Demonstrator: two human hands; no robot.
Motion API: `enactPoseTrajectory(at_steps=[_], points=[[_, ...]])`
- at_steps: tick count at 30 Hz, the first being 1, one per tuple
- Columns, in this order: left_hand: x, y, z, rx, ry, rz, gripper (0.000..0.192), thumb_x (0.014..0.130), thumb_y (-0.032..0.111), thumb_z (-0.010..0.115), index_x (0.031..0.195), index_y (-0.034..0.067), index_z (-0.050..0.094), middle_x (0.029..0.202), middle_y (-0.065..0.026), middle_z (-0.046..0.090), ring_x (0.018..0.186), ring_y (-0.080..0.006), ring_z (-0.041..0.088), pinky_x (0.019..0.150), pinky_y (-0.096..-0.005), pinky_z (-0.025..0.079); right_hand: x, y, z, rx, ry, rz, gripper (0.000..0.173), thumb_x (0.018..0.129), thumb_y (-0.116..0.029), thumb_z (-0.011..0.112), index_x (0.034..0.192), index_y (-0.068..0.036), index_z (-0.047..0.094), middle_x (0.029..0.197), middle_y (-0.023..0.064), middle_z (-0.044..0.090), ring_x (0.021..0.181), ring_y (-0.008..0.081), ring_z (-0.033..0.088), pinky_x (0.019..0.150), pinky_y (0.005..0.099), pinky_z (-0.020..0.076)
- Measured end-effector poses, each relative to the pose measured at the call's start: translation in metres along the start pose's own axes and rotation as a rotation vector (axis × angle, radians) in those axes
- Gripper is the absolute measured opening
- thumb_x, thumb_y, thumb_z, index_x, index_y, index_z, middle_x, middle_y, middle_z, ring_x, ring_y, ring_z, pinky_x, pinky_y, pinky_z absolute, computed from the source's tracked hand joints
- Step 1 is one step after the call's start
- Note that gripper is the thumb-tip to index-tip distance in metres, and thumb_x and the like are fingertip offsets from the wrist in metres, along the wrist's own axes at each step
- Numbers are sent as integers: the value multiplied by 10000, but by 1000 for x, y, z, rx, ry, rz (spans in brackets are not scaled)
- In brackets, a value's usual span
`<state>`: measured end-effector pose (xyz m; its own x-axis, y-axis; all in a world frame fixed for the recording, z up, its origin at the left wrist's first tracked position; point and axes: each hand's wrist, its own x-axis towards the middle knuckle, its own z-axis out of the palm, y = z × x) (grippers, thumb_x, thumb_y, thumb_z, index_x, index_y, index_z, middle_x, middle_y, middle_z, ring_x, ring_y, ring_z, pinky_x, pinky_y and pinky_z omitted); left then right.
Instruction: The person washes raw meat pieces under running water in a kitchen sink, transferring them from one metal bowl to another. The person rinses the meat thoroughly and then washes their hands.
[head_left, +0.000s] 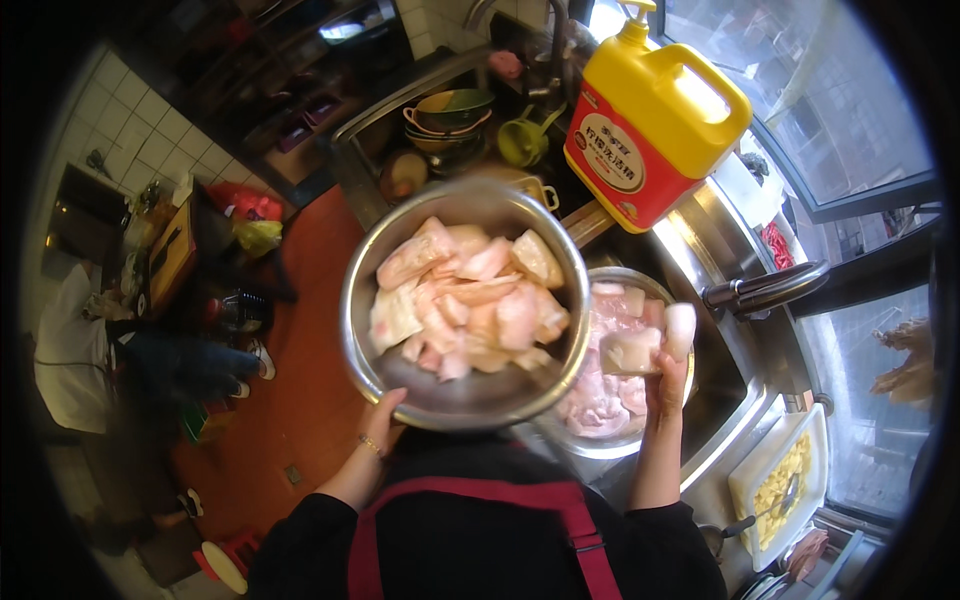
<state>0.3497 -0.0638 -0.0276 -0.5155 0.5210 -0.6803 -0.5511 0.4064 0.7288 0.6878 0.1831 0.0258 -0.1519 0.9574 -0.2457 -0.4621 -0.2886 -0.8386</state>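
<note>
My left hand (386, 420) grips the near rim of a round stainless-steel bowl (480, 420), thumb over the edge. Pale pink and yellowish pieces of raw fatty meat (469, 300) are heaped inside. In my right hand (666, 382) are whitish chunks of raw fat or meat (631, 351), held above a second metal bowl (611, 452). That bowl sits lower, at the sink, with wet-looking pink meat chunks (596, 412) in it. The first bowl is raised and partly covers its left side.
A yellow detergent jug (660, 97) with a red label stands beyond the bowls. A faucet (765, 289) juts in at right, above a white tray (739, 480) of yellowish cut pieces. Stacked bowls (450, 124) lie in the far basin. Another person (187, 364) stands at left.
</note>
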Motion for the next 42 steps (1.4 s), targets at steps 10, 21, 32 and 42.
enactPoseTrajectory(at_steps=[10, 21, 32, 42], points=[[8, 0, 1, -83, -127, 19, 406, 735, 223, 613, 1050, 0, 489, 923, -102, 579, 829, -204, 566, 705, -316, 465, 10, -27, 156, -1229, -477, -617, 355, 730, -188, 622, 1012, 5, 526, 952, 102, 581, 882, 174, 548, 783, 278, 420], [-14, 13, 17, -177, -180, 10, 327, 803, 229, 499, 1048, 15, 469, 956, -76, 561, 878, -176, 556, 753, -314, 467, 69, 48, -114, -1531, 206, -109, 347, 693, -195, 604, 987, -15, 560, 985, 139, 573, 923, 273, 545, 827, 327, 413], [-20, 24, 20, -42, -86, 45, 224, 808, 268, 495, 914, 72, 522, 896, -23, 568, 825, -146, 552, 729, -275, 448, -12, 118, -85, -1348, -38, 370, 593, 696, -477, 526, 1176, -141, 444, 1219, 178, 383, 1170, 350, 308, 972, 441, 238], [-26, 35, 21, -2, -88, -21, 285, 796, 268, 498, 975, 47, 515, 947, -37, 567, 861, -158, 547, 749, -286, 440, 9, 95, -99, -1010, -21, -260, 224, 723, -100, 479, 920, -50, 572, 953, 155, 566, 909, 288, 529, 799, 358, 425]])
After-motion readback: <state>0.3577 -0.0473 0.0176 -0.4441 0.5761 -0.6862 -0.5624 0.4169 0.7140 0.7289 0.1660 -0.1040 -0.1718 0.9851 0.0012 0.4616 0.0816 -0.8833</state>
